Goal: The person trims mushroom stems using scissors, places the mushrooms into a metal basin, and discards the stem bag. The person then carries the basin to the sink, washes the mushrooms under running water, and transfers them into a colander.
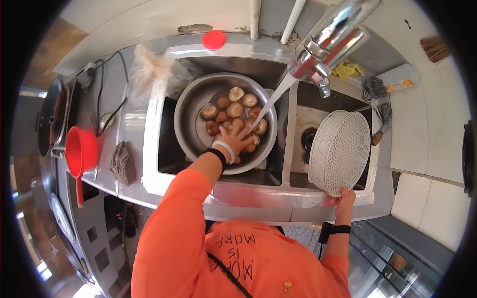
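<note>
In the left sink compartment stands a steel basin (187,121) holding several brown mushrooms (235,110) in water. My left hand (233,140) reaches into it, fingers spread over the mushrooms at the near side; some mushrooms are hidden beneath it. A stream of water (272,101) falls from the chrome faucet (318,47) into the basin, close beside those fingers. At the right compartment, a white plastic colander (343,149) is tilted on its side. My right hand (344,198) grips its near rim, thumb on the perforated side and the other fingers partly hidden.
A clear plastic bag (156,74) and a red lid (213,39) lie behind the sink. On the left counter are a red ladle (81,151), a grey cloth (121,164) and a black cable (124,79). Steel scrubbers (376,88) and a yellow cloth (347,69) sit at the right.
</note>
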Motion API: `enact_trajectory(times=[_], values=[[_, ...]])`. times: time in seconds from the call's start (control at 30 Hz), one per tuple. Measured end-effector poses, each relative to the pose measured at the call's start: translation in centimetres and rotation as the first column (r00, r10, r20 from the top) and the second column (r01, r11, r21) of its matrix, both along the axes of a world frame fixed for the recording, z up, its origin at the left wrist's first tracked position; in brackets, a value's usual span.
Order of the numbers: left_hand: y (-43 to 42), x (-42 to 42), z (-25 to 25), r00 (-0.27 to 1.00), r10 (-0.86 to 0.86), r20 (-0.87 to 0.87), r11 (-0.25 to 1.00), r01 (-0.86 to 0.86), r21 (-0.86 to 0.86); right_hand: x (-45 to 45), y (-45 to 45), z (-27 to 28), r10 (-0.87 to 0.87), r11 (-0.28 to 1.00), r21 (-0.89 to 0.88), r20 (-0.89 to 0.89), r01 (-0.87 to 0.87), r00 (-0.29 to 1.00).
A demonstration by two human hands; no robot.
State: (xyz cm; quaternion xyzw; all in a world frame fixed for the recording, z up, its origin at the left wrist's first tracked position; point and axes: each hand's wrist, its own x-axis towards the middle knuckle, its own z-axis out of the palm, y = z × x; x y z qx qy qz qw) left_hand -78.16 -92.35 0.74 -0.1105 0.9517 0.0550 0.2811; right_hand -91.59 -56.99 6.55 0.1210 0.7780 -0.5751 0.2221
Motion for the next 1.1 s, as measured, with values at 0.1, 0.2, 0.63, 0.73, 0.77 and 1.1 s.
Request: enact_trajectory(times=[0.1,0.2,0.63,0.73,0.77,1.1], values=[[-2.4,-0.7,-3.7,0.989,-0.147,-0.002,0.989,0.147,-0.025,-0.3,0.8,-1.3,-0.020,0.999,0.029,-0.051,0.021,0.998],[-4.7,-1.6,-7.6,0.918,0.395,0.041,0.912,-0.387,-0.134,-0.1,0.7,-0.9,-0.028,0.997,0.069,-0.040,0.031,0.999],[-11.8,8.3,-0.3,0.519,0.566,-0.641,0.740,-0.662,0.118,-0.6,1.0,-1.4,-0.042,0.996,0.071,-0.036,0.045,0.998],[-9.8,8.8,0.2,0.467,0.750,-0.469,0.638,-0.698,0.325,-0.4,1.6,-1.5,0.033,0.997,0.077,-0.035,-0.031,0.999],[-10.0,8.8,-0.4,0.459,0.752,-0.472,0.634,-0.698,0.331,-0.4,1.6,-1.6,0.027,0.998,0.060,-0.042,-0.024,0.999],[-12.5,6.7,5.9,0.955,0.271,0.123,0.960,-0.258,-0.111,0.0,1.1,-1.8,-0.029,0.998,0.060,-0.088,0.034,0.996]])
